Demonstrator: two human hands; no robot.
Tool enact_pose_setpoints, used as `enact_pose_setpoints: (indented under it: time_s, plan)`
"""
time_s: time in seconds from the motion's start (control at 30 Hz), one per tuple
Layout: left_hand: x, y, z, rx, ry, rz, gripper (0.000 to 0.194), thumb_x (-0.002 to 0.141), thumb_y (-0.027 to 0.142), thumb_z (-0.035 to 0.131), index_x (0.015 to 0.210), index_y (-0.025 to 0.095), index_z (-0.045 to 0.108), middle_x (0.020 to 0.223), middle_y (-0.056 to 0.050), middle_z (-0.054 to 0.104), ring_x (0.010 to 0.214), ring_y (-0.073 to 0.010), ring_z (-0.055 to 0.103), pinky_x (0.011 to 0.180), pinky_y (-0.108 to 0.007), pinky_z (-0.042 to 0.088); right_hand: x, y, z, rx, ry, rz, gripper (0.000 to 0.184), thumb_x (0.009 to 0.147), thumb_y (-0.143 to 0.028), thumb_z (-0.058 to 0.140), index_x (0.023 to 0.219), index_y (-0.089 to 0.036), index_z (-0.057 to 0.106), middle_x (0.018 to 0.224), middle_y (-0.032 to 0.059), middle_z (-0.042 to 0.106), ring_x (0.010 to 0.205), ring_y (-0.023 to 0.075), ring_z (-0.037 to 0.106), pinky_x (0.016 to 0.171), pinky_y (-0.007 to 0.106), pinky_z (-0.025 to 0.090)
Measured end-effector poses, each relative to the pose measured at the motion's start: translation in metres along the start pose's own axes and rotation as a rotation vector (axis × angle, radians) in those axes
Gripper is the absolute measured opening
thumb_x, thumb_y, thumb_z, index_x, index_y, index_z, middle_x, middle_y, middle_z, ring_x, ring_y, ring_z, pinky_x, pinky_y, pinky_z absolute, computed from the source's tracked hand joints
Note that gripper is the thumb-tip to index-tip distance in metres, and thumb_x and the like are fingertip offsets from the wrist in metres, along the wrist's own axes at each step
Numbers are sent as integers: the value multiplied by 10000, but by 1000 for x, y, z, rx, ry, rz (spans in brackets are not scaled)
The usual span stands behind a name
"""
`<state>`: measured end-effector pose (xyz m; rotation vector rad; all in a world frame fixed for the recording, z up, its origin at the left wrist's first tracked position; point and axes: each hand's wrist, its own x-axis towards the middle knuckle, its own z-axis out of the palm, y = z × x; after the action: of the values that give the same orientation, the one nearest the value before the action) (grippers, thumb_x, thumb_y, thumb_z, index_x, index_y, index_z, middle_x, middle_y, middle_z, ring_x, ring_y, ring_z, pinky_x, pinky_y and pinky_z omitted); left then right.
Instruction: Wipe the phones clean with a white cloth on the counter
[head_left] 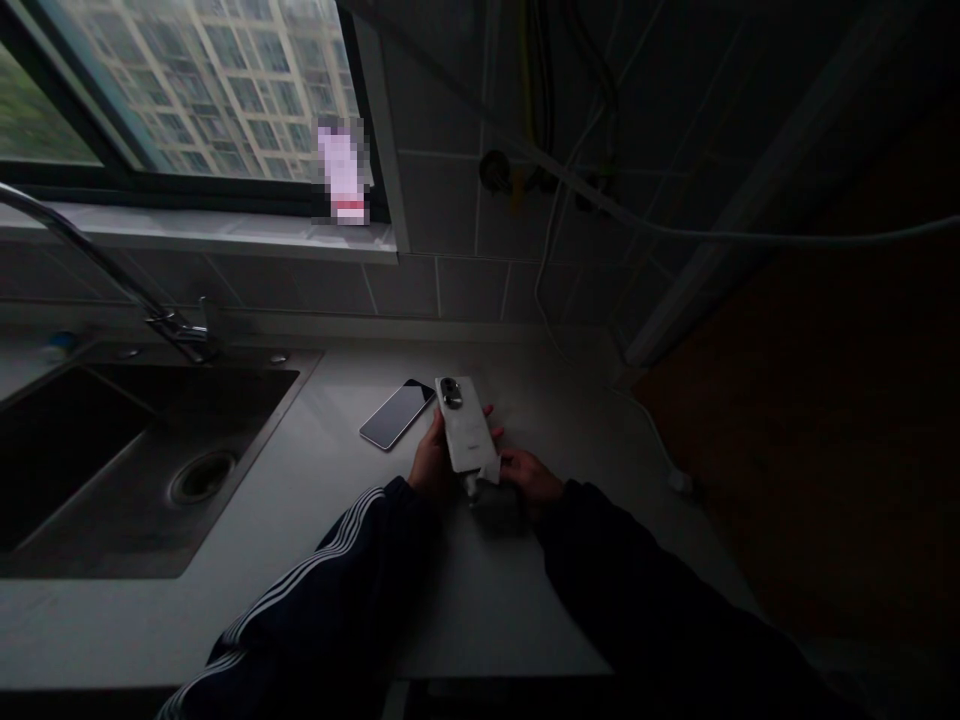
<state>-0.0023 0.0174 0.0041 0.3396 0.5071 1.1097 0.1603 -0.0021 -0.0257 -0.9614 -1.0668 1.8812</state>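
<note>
White smartphone (466, 425), round dark camera bump (450, 393) at its top, in the left hand's (433, 458) narrow grip, right hand (531, 476) just beside

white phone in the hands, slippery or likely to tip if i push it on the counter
The white phone looks stiff and, with its smooth pale back, is probably a little slippery. Its raised round camera bump would likely make it rock rather than sit flat if laid on its back on the counter.
</note>
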Motion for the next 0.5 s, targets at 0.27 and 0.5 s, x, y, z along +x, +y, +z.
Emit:
enact_pose_setpoints:
  time_s: [0.27, 0.5]
  plan:
    - [0, 8, -13, -57, -45, -55, 783, 1000, 623, 260, 1561, 84, 352, 1137, -206, 737, 817, -307, 747, 750, -454, 586, 10, -21, -29, 53, 265, -159, 281, 711, -359, 786, 891, -146, 752, 838, 79, 779, 754, 205, 735, 703, 314, 568]
    - [-1, 0, -6, 46, -62, -264, 694, 1011, 584, 296, 1478, 100, 468, 1195, -212, 723, 812, -323, 756, 715, -464, 594, 4, -35, -36, -165, 504, -637, 604, 948, -500, 534, 1495, -254, 459, 1400, 93, 641, 1234, 248, 646, 1010, 420, 537]
